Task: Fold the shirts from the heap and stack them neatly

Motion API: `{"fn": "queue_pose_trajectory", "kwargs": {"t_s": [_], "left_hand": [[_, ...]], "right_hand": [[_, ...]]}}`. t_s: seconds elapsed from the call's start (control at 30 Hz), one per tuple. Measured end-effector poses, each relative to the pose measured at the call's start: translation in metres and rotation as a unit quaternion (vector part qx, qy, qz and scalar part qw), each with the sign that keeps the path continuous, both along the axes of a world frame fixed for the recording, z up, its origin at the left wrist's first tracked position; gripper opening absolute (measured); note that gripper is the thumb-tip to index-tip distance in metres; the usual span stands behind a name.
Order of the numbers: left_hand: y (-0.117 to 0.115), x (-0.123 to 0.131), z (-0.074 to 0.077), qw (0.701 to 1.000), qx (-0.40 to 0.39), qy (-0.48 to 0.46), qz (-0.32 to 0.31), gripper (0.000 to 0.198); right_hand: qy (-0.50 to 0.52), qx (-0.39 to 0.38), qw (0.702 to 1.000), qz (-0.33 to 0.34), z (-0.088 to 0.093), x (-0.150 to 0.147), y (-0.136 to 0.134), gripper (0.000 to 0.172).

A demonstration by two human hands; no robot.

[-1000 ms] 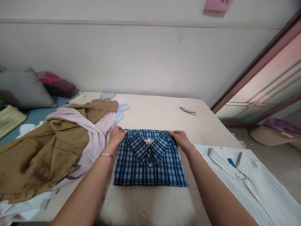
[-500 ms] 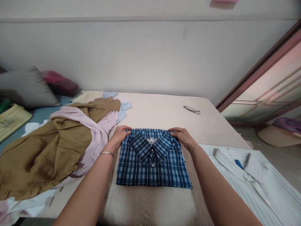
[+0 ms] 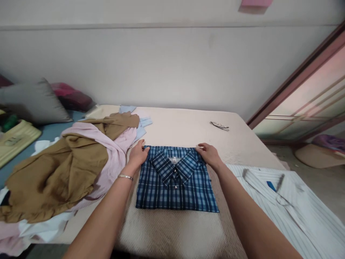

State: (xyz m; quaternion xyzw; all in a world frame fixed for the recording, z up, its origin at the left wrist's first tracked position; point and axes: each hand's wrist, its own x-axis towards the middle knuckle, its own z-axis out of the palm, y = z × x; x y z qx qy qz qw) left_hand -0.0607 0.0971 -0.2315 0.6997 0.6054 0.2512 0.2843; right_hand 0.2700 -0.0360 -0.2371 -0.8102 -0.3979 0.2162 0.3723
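A blue plaid shirt (image 3: 176,194), folded into a rectangle with its collar at the far edge, lies flat on the beige covered surface (image 3: 172,230). At its far left corner is my left hand (image 3: 138,154), fingers apart, the fingertips lifted and the thumb side touching the cloth. My right hand (image 3: 210,154) rests at the far right corner, its fingers spread over the edge and not gripping. The collar stands open around a small white label, with a button below it.
Brown, pink and white clothes (image 3: 59,165) are heaped on the left. A striped white shirt (image 3: 291,205) lies at the right. Eyeglasses (image 3: 219,126) sit farther back, before the wall (image 3: 167,68). A grey pillow (image 3: 35,102) and a yellow basket (image 3: 21,140) are far left.
Both hands have loosened from the shirt's far corners and moved slightly outward. The left fingers have risen off the cloth. The view has shifted slightly.
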Motion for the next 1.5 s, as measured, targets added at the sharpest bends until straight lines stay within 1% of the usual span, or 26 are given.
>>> {"fn": "queue_pose_trajectory", "kwargs": {"t_s": [0.03, 0.1, 0.17, 0.2, 0.23, 0.3, 0.37, 0.4, 0.47, 0.53, 0.6, 0.7, 0.8, 0.87, 0.93, 1.0, 1.03, 1.1, 1.2, 1.27, 1.33, 1.4, 1.5], "left_hand": [[-0.005, -0.009, 0.008, 0.998, 0.007, 0.053, -0.014, 0.054], [-0.019, -0.028, 0.018, 0.989, -0.002, 0.144, -0.036, 0.045], [-0.039, -0.047, 0.018, 0.981, -0.038, 0.182, -0.058, 0.031], [-0.049, -0.054, 0.015, 0.978, -0.058, 0.187, -0.074, 0.028], [-0.06, -0.059, 0.011, 0.976, -0.075, 0.185, -0.092, 0.026], [-0.077, -0.064, 0.002, 0.972, -0.088, 0.178, -0.128, 0.025], [-0.089, -0.061, -0.001, 0.967, -0.078, 0.194, -0.145, 0.025], [-0.092, -0.058, -0.001, 0.965, -0.068, 0.206, -0.145, 0.025], [-0.093, -0.052, 0.004, 0.962, -0.058, 0.228, -0.138, 0.022], [-0.089, -0.047, 0.009, 0.961, -0.063, 0.234, -0.135, 0.02], [-0.085, -0.046, 0.012, 0.961, -0.065, 0.23, -0.137, 0.02], [-0.079, -0.047, 0.011, 0.965, -0.062, 0.207, -0.146, 0.022], [-0.076, -0.047, 0.008, 0.974, -0.078, 0.153, -0.146, 0.025], [-0.074, -0.045, 0.006, 0.986, -0.094, 0.088, -0.109, 0.024], [-0.073, -0.04, 0.004, 0.993, -0.107, 0.013, -0.051, 0.027], [-0.071, -0.035, 0.003, 0.993, -0.11, -0.043, 0.0, 0.036], [-0.071, -0.032, 0.002, 0.992, -0.11, -0.06, 0.016, 0.038], [-0.07, -0.027, 0.0, 0.991, -0.111, -0.072, 0.026, 0.038], [-0.069, -0.023, -0.005, 0.991, -0.117, -0.059, -0.007, 0.032], [-0.068, -0.022, -0.006, 0.992, -0.115, -0.047, -0.027, 0.03], [-0.067, -0.023, -0.003, 0.993, -0.111, -0.038, -0.032, 0.03], [-0.066, -0.024, 0.003, 0.996, -0.083, 0.011, -0.041, 0.035], [-0.066, -0.026, 0.015, 0.989, -0.004, 0.128, -0.068, 0.036]], "right_hand": [[-0.043, -0.016, 0.999, 0.003, 0.012, -0.001, -0.004, 0.035], [-0.135, -0.058, 0.989, 0.012, 0.035, -0.004, -0.02, 0.036], [-0.193, -0.1, 0.976, 0.021, 0.051, -0.011, -0.045, 0.032], [-0.198, -0.115, 0.973, 0.025, 0.054, -0.016, -0.06, 0.029], [-0.197, -0.129, 0.971, 0.028, 0.054, -0.022, -0.075, 0.027], [-0.189, -0.158, 0.968, 0.04, 0.047, -0.036, -0.101, 0.028], [-0.184, -0.185, 0.964, 0.051, 0.037, -0.047, -0.117, 0.028], [-0.185, -0.192, 0.962, 0.052, 0.032, -0.051, -0.12, 0.028], [-0.192, -0.199, 0.96, 0.046, 0.026, -0.054, -0.118, 0.027], [-0.199, -0.207, 0.957, 0.045, 0.024, -0.051, -0.11, 0.025], [-0.205, -0.221, 0.952, 0.061, 0.024, -0.047, -0.103, 0.019], [-0.212, -0.231, 0.946, 0.086, 0.021, -0.04, -0.099, 0.013], [-0.202, -0.237, 0.948, 0.063, 0.019, -0.035, -0.098, 0.015], [-0.194, -0.205, 0.959, 0.035, 0.018, -0.033, -0.095, 0.02], [-0.205, -0.144, 0.968, 0.029, 0.016, -0.034, -0.09, 0.025], [-0.235, -0.086, 0.967, 0.051, 0.012, -0.037, -0.084, 0.025], [-0.25, -0.068, 0.963, 0.068, 0.01, -0.038, -0.081, 0.026], [-0.269, -0.056, 0.957, 0.094, 0.004, -0.042, -0.078, 0.032], [-0.27, -0.076, 0.955, 0.099, -0.004, -0.045, -0.076, 0.041], [-0.257, -0.083, 0.958, 0.092, -0.007, -0.045, -0.075, 0.04], [-0.232, -0.084, 0.965, 0.087, -0.006, -0.045, -0.075, 0.039], [-0.209, -0.094, 0.97, 0.079, -0.003, -0.045, -0.075, 0.037], [-0.198, -0.109, 0.971, 0.075, 0.003, -0.047, -0.075, 0.029]]}}
